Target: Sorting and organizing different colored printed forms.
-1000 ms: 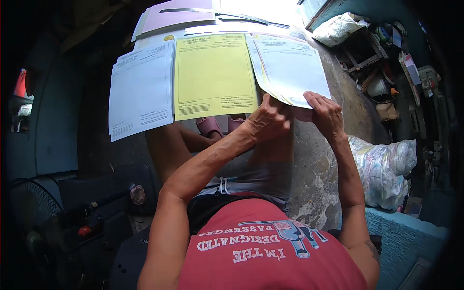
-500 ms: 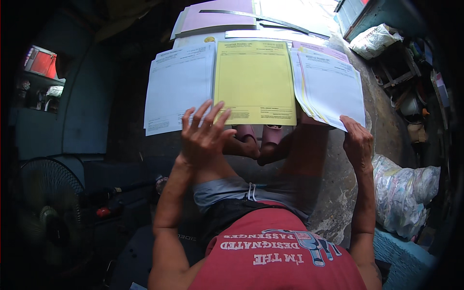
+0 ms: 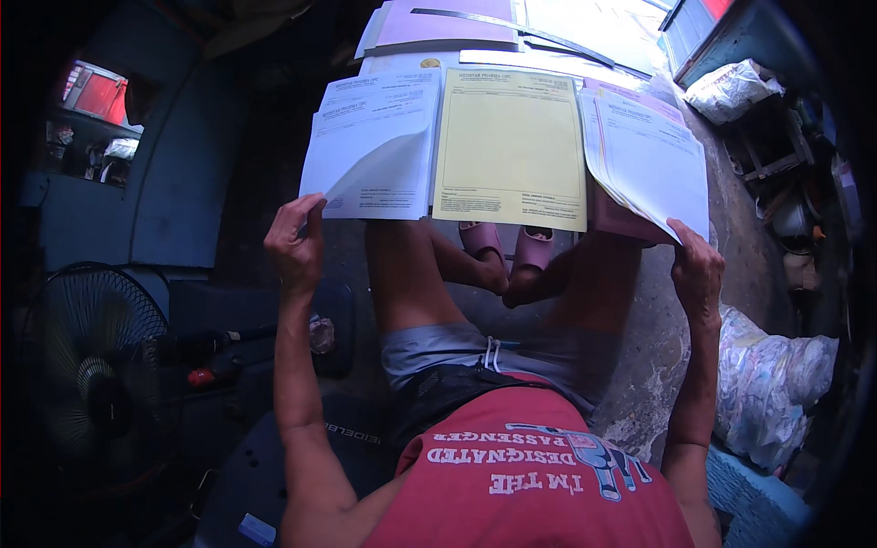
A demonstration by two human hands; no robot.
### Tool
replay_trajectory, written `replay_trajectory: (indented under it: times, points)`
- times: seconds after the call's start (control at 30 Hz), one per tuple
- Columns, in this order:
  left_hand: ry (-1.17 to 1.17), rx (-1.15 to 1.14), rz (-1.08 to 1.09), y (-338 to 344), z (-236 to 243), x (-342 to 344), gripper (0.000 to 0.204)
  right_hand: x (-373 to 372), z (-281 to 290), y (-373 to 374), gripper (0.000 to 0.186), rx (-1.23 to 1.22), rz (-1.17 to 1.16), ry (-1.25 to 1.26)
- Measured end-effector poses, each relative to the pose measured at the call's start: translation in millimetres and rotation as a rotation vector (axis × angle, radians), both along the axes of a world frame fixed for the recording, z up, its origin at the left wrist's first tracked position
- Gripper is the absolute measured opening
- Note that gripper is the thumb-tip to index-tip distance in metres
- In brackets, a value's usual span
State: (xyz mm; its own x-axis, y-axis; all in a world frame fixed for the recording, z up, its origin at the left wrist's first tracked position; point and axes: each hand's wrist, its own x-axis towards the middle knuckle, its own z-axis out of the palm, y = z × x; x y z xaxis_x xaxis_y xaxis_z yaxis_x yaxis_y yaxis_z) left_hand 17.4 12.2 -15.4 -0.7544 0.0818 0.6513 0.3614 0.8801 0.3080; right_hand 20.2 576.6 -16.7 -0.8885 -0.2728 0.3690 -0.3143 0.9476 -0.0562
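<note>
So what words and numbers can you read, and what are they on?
I won't copy any words, but print shows here:
Red shirt: big readable white letters, upside down.
Yellow form: heading; fine print too small.
Left white forms: headings; fine print too small.
Right white form: same.
Dark panel: faint pale letters.

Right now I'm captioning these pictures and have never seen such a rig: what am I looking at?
No machine here, just a person's two bare hands. A wide fisheye camera worn on the head looks down, so straight edges bend. Spread in front are a left stack of white forms, a yellow form in the middle and a right stack of papers. Farther back lie pink sheets. The left hand pinches the edge of a curling white sheet; the right hand is at the right stack's lower right corner, its grip partly hidden.
</note>
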Motion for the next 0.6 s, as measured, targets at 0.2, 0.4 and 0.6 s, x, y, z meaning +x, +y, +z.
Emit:
replay_trajectory:
  times: [0.2, 0.4, 0.6]
  points:
    - [0.133, -0.337, -0.31, 76.0, 19.2, -58.9, 0.064, -4.1, 9.3, 2.0, 0.037, -0.094, -0.054, -0.003]
    - [0.114, -0.627, -0.48, 138.8, -2.0, -81.4, 0.035, -23.0, 2.4, 21.2, 0.026, -0.626, -0.208, -0.075]
    - [-0.078, -0.557, -0.528, 153.4, -29.9, -50.1, 0.024, -52.7, 16.6, 17.9, 0.034, -0.696, -0.187, 0.001]
